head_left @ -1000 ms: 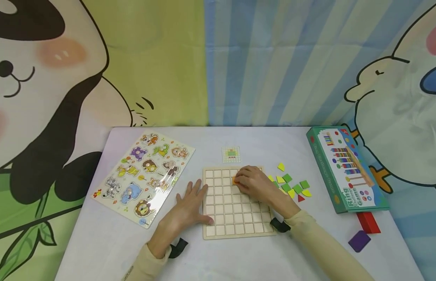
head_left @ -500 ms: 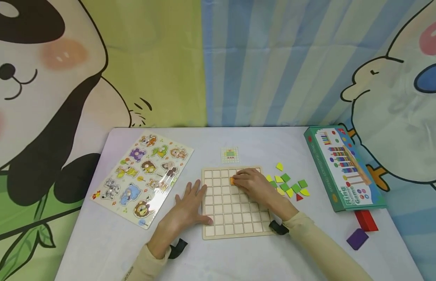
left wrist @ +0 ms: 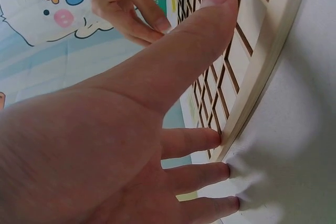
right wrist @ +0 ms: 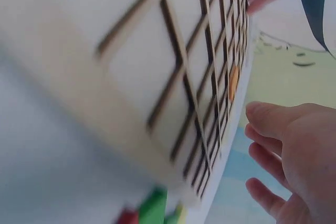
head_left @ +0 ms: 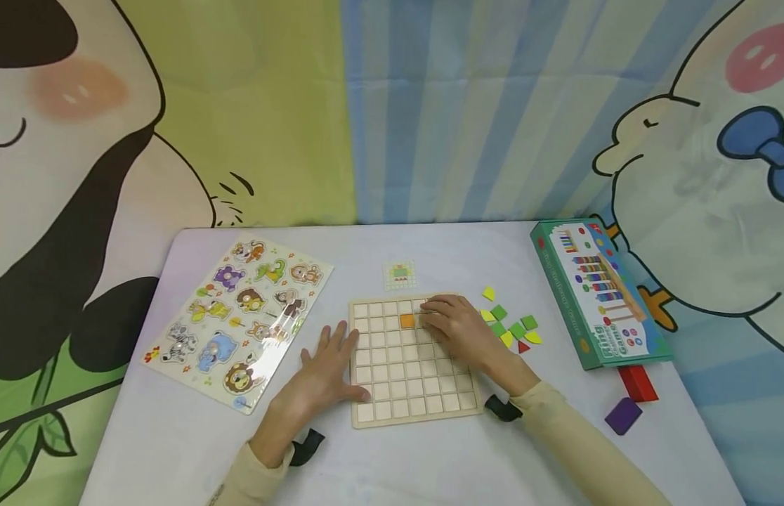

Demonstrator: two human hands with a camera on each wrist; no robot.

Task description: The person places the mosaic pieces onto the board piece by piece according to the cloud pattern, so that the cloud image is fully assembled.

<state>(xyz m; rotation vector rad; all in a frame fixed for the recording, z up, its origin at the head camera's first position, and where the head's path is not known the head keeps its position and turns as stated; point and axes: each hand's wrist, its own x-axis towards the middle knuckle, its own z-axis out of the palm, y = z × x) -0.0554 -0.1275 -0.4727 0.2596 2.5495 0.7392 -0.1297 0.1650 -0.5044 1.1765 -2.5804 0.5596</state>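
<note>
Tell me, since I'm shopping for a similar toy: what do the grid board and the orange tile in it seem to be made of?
The grid board looks like pale unfinished wood, probably thin plywood: matte, with dark-edged slots like laser cutting. The orange tile is flat, evenly coloured and matte; painted wood or plastic, I cannot tell which.

grid board (head_left: pixel 412 372): pale matt wood (laser-cut) | table (head_left: pixel 430 464): matt white cloth

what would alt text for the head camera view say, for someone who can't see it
A person's right hand rests on a wooden grid board beside a single orange tile in its second row, while the left hand lies flat against the board's left edge. Loose green and yellow pieces lie to the right; an animal puzzle lies left.
</note>
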